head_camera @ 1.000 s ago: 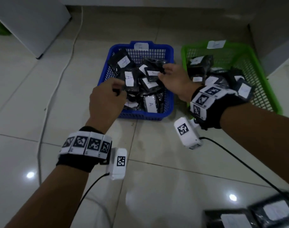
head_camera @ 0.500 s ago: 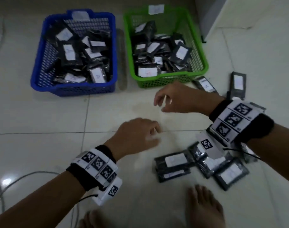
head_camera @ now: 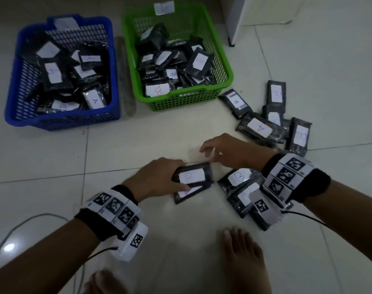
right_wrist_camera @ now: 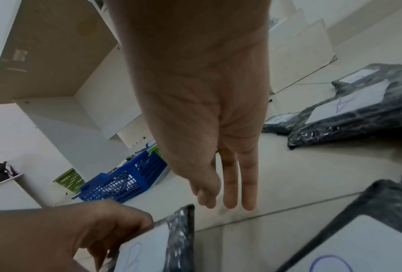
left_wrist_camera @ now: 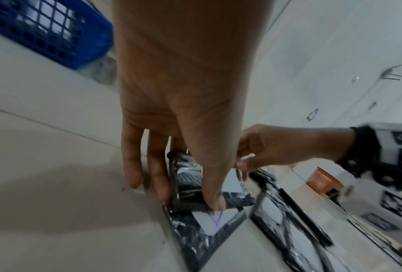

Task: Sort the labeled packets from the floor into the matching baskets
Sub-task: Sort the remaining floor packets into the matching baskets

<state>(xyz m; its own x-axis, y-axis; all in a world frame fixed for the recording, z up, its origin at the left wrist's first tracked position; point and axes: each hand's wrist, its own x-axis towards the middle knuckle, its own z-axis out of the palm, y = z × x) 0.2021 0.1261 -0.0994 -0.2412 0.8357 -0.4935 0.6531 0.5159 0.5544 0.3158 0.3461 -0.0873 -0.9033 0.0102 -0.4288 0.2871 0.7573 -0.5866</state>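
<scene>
My left hand (head_camera: 175, 179) grips a black packet labelled B (head_camera: 192, 176) by its left end, thumb on top and fingers along the edge (left_wrist_camera: 160, 185). It lies on a second packet (head_camera: 187, 193) with a blue-inked label (left_wrist_camera: 213, 220). My right hand (head_camera: 210, 152) hovers just past the held packet's far corner, fingers straight (right_wrist_camera: 230, 184) and holding nothing. The blue basket (head_camera: 62, 122) at the back left holds A packets. The green basket (head_camera: 181, 100) beside it holds B packets. More packets lie by my right wrist (head_camera: 240, 177) and further right (head_camera: 259, 128).
Bare feet (head_camera: 242, 257) stand on the tiles just below the hands. A grey cable (head_camera: 22, 223) curls at the lower left. A white cabinet (head_camera: 238, 18) stands behind the green basket. Bare floor tiles lie between the baskets and the hands.
Both hands left the blue basket and came down to the floor pile. My left hand has taken hold of the B packet; the right hand moved in beside it.
</scene>
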